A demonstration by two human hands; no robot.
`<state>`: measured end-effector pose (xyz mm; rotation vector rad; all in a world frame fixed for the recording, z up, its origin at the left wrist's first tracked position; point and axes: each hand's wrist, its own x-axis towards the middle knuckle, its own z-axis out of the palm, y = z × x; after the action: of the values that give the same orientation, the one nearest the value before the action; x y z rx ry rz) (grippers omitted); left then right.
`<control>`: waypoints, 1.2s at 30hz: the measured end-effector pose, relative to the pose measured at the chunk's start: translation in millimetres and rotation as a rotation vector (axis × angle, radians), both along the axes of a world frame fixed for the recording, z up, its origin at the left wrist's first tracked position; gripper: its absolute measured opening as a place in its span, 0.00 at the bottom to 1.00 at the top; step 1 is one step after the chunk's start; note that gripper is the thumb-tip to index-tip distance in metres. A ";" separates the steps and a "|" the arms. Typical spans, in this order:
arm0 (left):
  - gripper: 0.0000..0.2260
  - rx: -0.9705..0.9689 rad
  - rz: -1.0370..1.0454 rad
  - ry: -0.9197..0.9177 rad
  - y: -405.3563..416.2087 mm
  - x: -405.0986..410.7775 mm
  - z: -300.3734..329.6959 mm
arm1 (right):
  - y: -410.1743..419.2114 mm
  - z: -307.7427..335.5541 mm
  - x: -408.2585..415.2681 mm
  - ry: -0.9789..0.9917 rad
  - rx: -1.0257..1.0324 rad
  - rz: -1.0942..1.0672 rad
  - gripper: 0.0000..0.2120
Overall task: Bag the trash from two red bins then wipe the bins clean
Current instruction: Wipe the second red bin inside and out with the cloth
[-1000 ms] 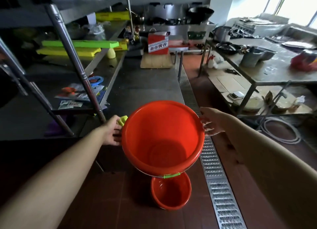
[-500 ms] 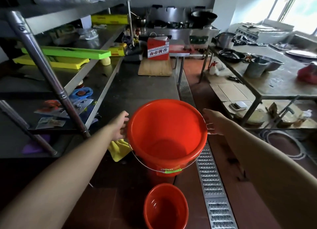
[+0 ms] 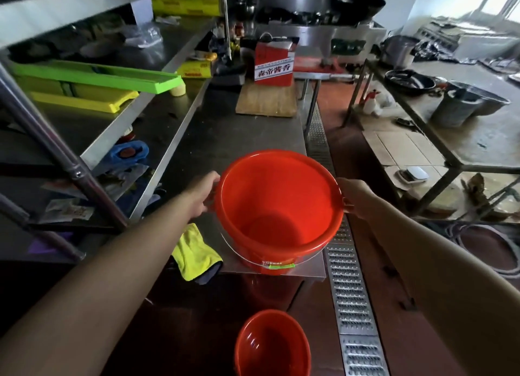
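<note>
A large red bin [image 3: 278,206] with a wire handle stands upright at the near end of the steel counter [image 3: 225,133], and nothing shows inside it. My left hand [image 3: 204,191] grips its left rim and my right hand [image 3: 353,197] holds its right rim. A yellow cloth [image 3: 194,253] lies on the counter's near edge, left of the bin and below my left hand. A second, smaller red bin [image 3: 271,344] stands on the dark floor below the counter, with nothing visible in it.
A metal shelf rack [image 3: 92,116] with green and yellow trays stands at the left. A floor drain grate [image 3: 349,285] runs along the right of the counter. A wooden board [image 3: 267,99] with a red box sits farther back. Another steel table [image 3: 464,128] is at the right.
Both hands have carried the large bin up from above the small bin and forward onto the counter's end. The yellow cloth left my left hand and now lies on the counter.
</note>
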<state>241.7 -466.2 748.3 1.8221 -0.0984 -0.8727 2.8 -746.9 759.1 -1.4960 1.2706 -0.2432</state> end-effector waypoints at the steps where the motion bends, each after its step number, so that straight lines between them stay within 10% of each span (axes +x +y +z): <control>1: 0.11 0.032 -0.013 -0.039 0.0 -0.1 -0.3 | -2.5 3.9 3.8 0.059 -0.031 0.058 0.11; 9: 0.13 0.310 -0.115 -0.450 4.5 -9.7 28.6 | 9.6 54.1 50.5 0.388 -0.555 0.445 0.17; 19: 0.12 0.531 -0.151 -0.681 84.1 -17.2 48.3 | 175.1 85.4 163.8 0.097 -0.631 0.790 0.18; 36: 0.09 0.601 -0.479 -0.816 193.8 0.9 -168.7 | 295.6 -175.9 198.7 0.431 -0.394 0.931 0.12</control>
<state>242.6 -272.4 579.7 2.6981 -0.8982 -0.4251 201.5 -451.3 583.1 -2.4069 0.7263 0.4933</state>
